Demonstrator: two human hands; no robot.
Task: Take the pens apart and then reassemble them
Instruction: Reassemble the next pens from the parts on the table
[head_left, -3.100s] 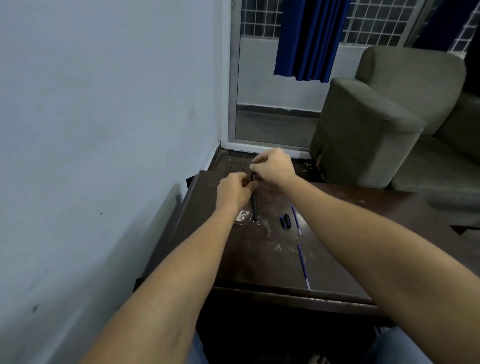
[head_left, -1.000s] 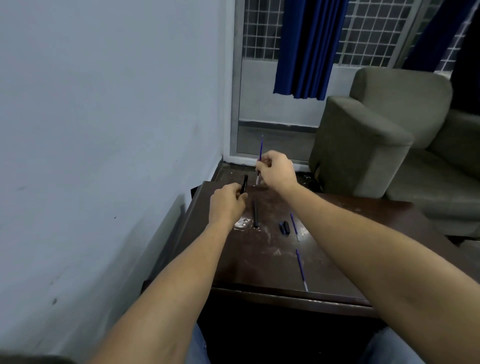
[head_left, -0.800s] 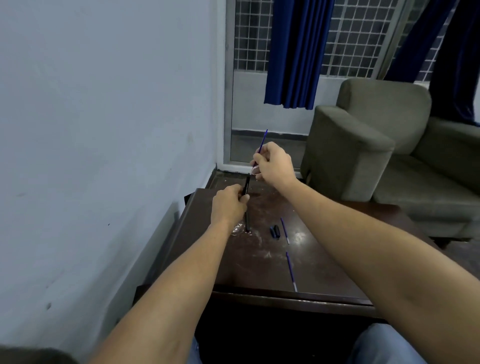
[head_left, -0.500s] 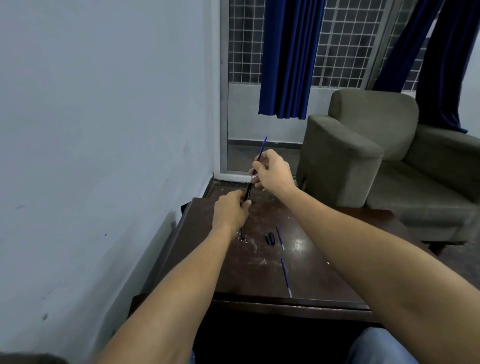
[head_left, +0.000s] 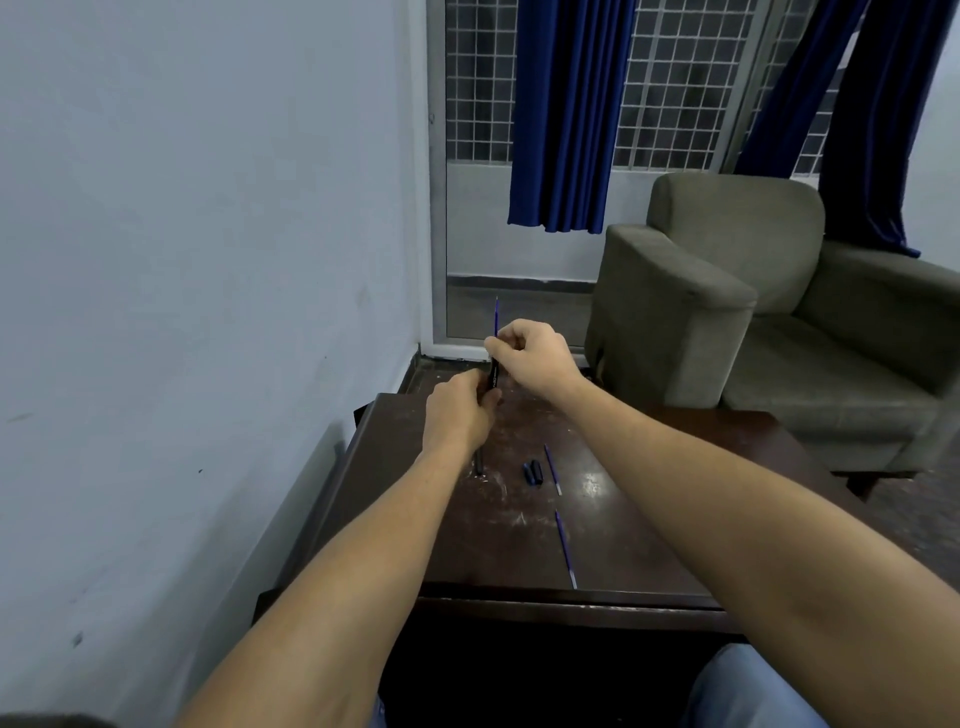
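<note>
My left hand (head_left: 457, 410) grips a black pen barrel (head_left: 493, 376), held upright above the far left of the dark wooden table (head_left: 649, 519). My right hand (head_left: 535, 353) pinches a thin blue refill (head_left: 496, 317) that stands out of the barrel's top. Another black barrel (head_left: 478, 462) lies on the table, partly hidden under my left wrist. Two small dark caps (head_left: 533, 472) lie side by side near the middle. One loose blue refill (head_left: 552, 462) rests just right of them, and another blue refill (head_left: 565, 548) lies nearer the front edge.
A pale wall (head_left: 208, 312) runs along the table's left side. A grey-green armchair (head_left: 727, 312) stands behind the table on the right. Blue curtains (head_left: 561, 114) hang over a barred window at the back. My knee in jeans (head_left: 748, 691) shows below the table's front edge.
Three seconds ago both hands worked on one barrel. My right hand then held the blue refill apart from the barrel; now its lower end sits in the barrel top. The view tilted up.
</note>
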